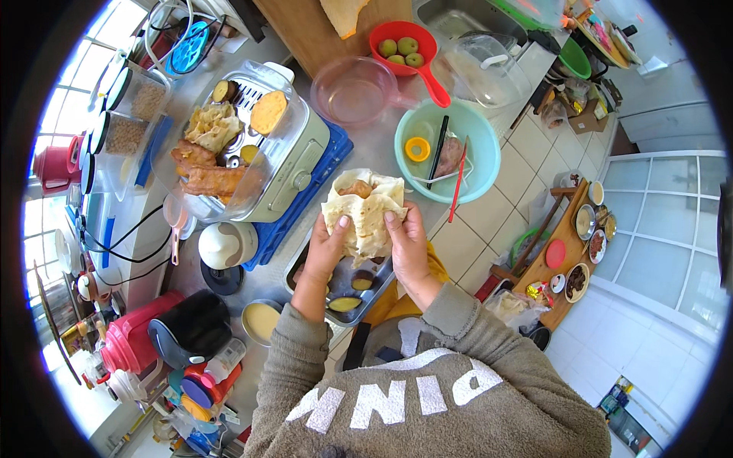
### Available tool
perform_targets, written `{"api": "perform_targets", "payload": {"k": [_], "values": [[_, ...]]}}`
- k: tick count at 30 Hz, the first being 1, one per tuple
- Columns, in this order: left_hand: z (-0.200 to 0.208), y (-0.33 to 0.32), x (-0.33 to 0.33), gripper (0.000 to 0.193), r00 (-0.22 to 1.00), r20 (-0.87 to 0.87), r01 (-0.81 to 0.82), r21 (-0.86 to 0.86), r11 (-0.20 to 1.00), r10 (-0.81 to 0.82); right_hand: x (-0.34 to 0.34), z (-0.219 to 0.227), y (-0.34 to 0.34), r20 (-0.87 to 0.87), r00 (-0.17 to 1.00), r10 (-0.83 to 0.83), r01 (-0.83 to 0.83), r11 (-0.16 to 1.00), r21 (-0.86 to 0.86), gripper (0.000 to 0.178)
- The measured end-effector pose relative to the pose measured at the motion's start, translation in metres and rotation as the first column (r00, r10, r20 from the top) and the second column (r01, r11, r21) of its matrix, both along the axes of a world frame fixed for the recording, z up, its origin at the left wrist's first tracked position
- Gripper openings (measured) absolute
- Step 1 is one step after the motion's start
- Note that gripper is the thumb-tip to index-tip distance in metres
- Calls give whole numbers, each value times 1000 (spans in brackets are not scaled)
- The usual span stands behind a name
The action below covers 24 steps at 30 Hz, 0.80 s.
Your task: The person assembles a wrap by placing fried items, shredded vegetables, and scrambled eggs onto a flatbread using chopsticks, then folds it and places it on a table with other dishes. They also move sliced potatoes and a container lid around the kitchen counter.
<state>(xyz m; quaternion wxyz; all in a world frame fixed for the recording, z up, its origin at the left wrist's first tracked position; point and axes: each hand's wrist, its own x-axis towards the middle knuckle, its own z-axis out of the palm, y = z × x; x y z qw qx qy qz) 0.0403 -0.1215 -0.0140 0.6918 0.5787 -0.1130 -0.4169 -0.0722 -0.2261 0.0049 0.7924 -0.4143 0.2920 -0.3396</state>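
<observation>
Between both hands I hold a folded pale flatbread wrap (363,217), its upper side open on a brown filling. My left hand (324,250) grips its left edge with the thumb on the near face. On the opposite edge, my right hand (412,243) does the same; the fingers behind are mostly hidden. Under the wrap is a metal tray (381,299) with slices of food, partly covered by my hands. To the left stands an electric steamer (284,183) with a clear basket holding browned food, a crumpled flatbread (213,127) and yellow slices.
Beyond the wrap are a clear pink bowl (353,90), a red strainer (437,82) of green fruit and a pale blue basin (489,156) with chopsticks. A bowl of yellowish liquid (261,321) and a black appliance (194,327) stand left. A wooden bench (566,252) with dishes is right.
</observation>
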Motion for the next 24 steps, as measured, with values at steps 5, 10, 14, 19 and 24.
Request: {"api": "perform_targets", "payload": {"k": [5, 10, 14, 19, 24], "values": [[30, -2, -7, 53, 998, -58, -35, -193, 981, 25, 0, 55, -13, 29, 996, 85, -82, 993, -79, 26], [68, -2, 2, 59, 991, 120, 81, -236, 968, -53, -7, 91, -20, 31, 984, 178, -171, 973, -155, 23], [110, -16, -4, 52, 997, 68, 45, -358, 933, -22, -14, 117, -30, 60, 984, 170, -144, 942, -304, 24], [134, -38, -18, 44, 998, 56, 28, -404, 914, -6, -26, 153, -48, 134, 978, 160, -94, 912, -400, 27], [138, -59, -39, 46, 990, 143, 24, -243, 970, 11, -63, 164, -74, 8, 995, 97, -81, 870, -486, 47]]}}
